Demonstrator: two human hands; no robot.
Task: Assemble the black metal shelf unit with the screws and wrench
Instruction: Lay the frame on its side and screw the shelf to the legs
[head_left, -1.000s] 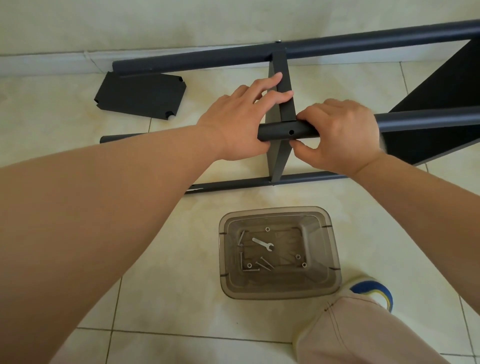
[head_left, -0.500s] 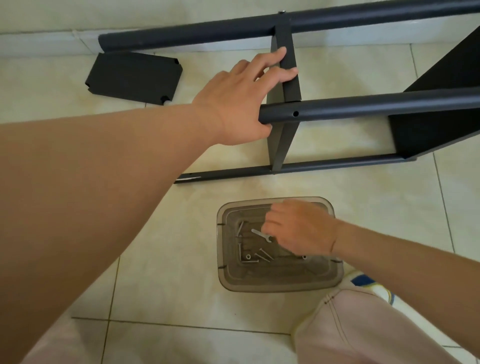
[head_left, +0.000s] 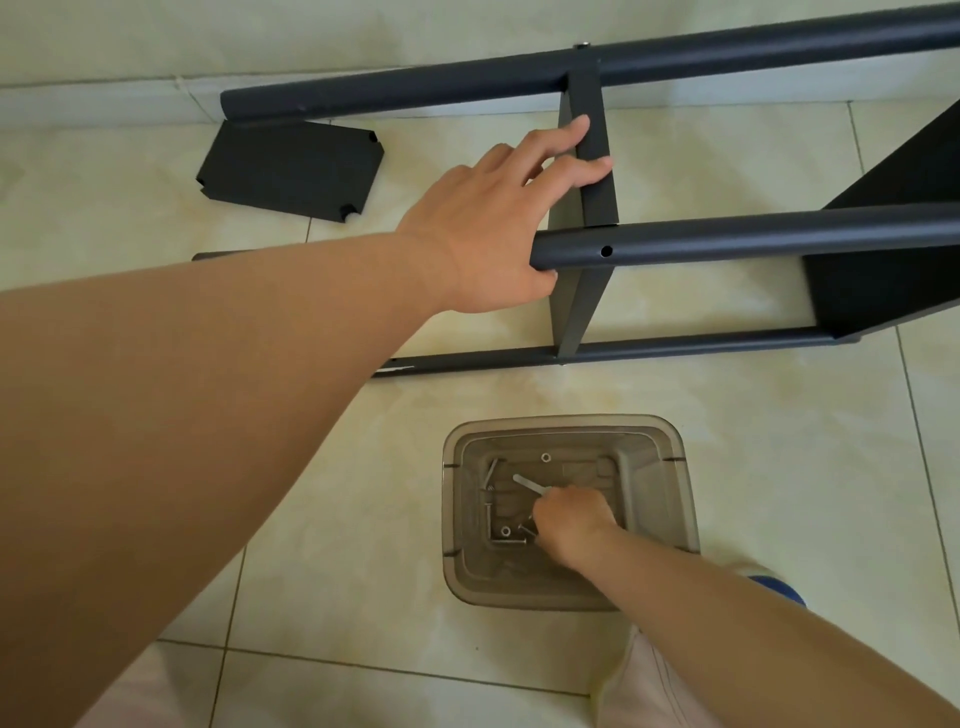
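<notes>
Head view, black metal shelf frame (head_left: 727, 244) lying on its side on the tiled floor (head_left: 779, 467), left hand (head_left: 498, 218) grasping the end of its middle tube, fingers on the shelf panel (head_left: 592, 150), right hand (head_left: 571, 517) inside the translucent plastic bin (head_left: 670, 478), fingers curled among screws (head_left: 491, 470) at the flat wrench (head_left: 527, 483), whether it grips one cannot be told, loose black panel (head_left: 291, 174) near the wall

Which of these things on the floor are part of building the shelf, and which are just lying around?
Part of the job:
- shelf frame, steadied by the left hand
- loose shelf panel
- wrench and screws in the plastic bin, where the right hand reaches

Just lying about:
- shoe
</notes>
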